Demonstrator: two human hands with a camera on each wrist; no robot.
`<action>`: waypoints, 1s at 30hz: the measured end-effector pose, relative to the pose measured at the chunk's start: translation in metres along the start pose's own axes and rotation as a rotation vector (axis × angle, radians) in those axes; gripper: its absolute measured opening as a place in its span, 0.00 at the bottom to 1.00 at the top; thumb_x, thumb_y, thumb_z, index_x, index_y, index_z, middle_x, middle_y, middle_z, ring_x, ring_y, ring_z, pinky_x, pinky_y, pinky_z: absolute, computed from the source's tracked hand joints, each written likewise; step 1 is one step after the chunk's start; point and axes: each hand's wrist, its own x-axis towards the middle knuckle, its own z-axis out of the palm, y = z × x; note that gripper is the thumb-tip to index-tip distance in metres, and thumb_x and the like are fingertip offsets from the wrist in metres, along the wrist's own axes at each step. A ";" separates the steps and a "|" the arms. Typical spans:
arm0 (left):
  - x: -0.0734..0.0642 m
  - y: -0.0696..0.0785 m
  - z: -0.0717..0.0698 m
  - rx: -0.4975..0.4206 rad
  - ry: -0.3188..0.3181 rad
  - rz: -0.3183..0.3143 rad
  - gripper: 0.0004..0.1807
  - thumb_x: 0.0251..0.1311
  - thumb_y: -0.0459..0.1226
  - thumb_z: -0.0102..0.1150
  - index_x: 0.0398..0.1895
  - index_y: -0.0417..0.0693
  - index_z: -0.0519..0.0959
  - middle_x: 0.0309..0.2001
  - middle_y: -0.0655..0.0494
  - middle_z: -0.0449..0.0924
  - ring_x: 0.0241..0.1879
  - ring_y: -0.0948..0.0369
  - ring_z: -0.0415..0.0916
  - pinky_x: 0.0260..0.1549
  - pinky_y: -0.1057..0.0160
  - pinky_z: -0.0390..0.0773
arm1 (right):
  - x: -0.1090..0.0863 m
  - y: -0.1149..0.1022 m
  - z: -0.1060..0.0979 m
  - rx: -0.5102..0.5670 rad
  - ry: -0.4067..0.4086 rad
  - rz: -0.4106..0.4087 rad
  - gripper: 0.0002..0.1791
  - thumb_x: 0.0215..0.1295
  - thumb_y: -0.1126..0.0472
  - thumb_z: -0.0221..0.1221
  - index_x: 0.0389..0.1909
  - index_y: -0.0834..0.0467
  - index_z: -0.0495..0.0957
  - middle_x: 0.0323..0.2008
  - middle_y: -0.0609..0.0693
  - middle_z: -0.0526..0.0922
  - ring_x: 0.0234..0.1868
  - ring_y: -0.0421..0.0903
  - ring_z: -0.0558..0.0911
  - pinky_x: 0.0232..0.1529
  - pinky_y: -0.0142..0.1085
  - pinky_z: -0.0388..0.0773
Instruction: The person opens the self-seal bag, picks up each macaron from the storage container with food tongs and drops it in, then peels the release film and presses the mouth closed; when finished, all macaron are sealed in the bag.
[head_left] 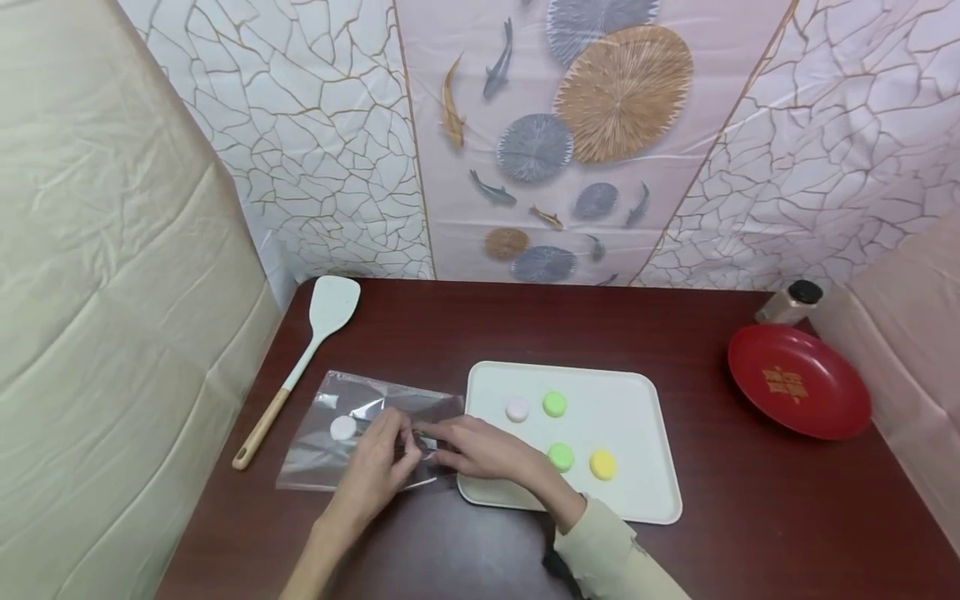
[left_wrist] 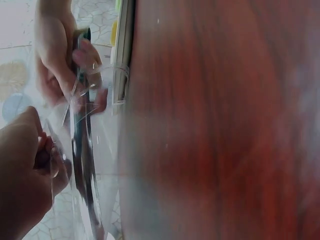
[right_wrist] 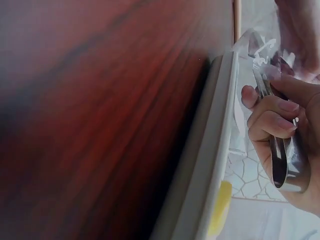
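A clear plastic bag (head_left: 311,468) lies on the left of the table with a whitish round piece (head_left: 343,428), like a macaron, within its outline. At its right end, my left hand (head_left: 377,460) pinches the bag's film between thumb and fingers. My right hand (head_left: 483,448) grips shiny metal tongs (right_wrist: 280,162), whose arms reach into the bag's mouth in the left wrist view. The tips of the tongs are hard to make out through the film. Beside the right hand, a cream tray (head_left: 630,408) bears a pale lilac macaron (head_left: 517,408), two green ones (head_left: 555,404) and a yellow one (head_left: 603,464).
Left of the bag lies a white spatula (head_left: 330,312) with a wooden handle. A red plate (head_left: 798,383) and a small black-capped jar (head_left: 787,302) sit at the far right. Patterned cloth (head_left: 337,150) walls in the dark red table (head_left: 750,517) behind and at the sides.
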 end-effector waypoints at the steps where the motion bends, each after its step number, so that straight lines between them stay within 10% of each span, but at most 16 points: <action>1: 0.000 -0.001 0.001 -0.010 0.013 0.001 0.13 0.53 0.25 0.58 0.36 0.51 0.71 0.35 0.62 0.69 0.36 0.68 0.66 0.33 0.71 0.68 | 0.003 -0.001 0.000 0.008 -0.004 0.001 0.28 0.84 0.54 0.60 0.79 0.56 0.74 0.49 0.43 0.91 0.39 0.33 0.80 0.47 0.34 0.81; 9: 0.005 0.009 -0.003 -0.010 0.060 -0.009 0.14 0.50 0.25 0.58 0.35 0.50 0.71 0.34 0.61 0.69 0.35 0.68 0.66 0.32 0.70 0.68 | 0.028 0.006 0.014 -0.039 0.015 -0.063 0.06 0.81 0.55 0.62 0.53 0.46 0.84 0.39 0.36 0.84 0.36 0.30 0.77 0.42 0.25 0.76; 15: 0.011 0.021 -0.012 0.054 0.058 0.000 0.14 0.47 0.23 0.58 0.33 0.47 0.70 0.33 0.58 0.69 0.34 0.66 0.66 0.30 0.69 0.68 | 0.034 0.003 0.014 -0.032 -0.004 -0.037 0.09 0.75 0.57 0.66 0.52 0.48 0.83 0.37 0.37 0.82 0.34 0.32 0.75 0.39 0.25 0.73; 19: 0.012 0.023 -0.019 0.121 0.016 -0.010 0.12 0.49 0.24 0.59 0.33 0.46 0.71 0.33 0.57 0.70 0.35 0.64 0.68 0.32 0.67 0.72 | 0.032 -0.034 -0.018 0.012 -0.061 0.021 0.08 0.71 0.63 0.67 0.48 0.54 0.82 0.29 0.42 0.78 0.29 0.34 0.73 0.34 0.29 0.71; 25: 0.009 0.015 -0.025 0.193 -0.017 0.003 0.09 0.67 0.26 0.65 0.45 0.41 0.77 0.43 0.51 0.78 0.43 0.56 0.75 0.42 0.57 0.78 | 0.025 -0.041 -0.029 -0.026 -0.064 0.032 0.15 0.75 0.58 0.68 0.59 0.53 0.83 0.29 0.39 0.79 0.27 0.33 0.73 0.31 0.31 0.73; 30: 0.007 0.011 -0.031 0.257 -0.065 0.022 0.27 0.60 0.29 0.77 0.63 0.42 0.83 0.59 0.45 0.80 0.51 0.48 0.75 0.48 0.47 0.76 | 0.017 -0.014 -0.007 -0.110 -0.051 0.069 0.34 0.74 0.53 0.70 0.79 0.47 0.75 0.45 0.42 0.91 0.30 0.33 0.78 0.32 0.34 0.79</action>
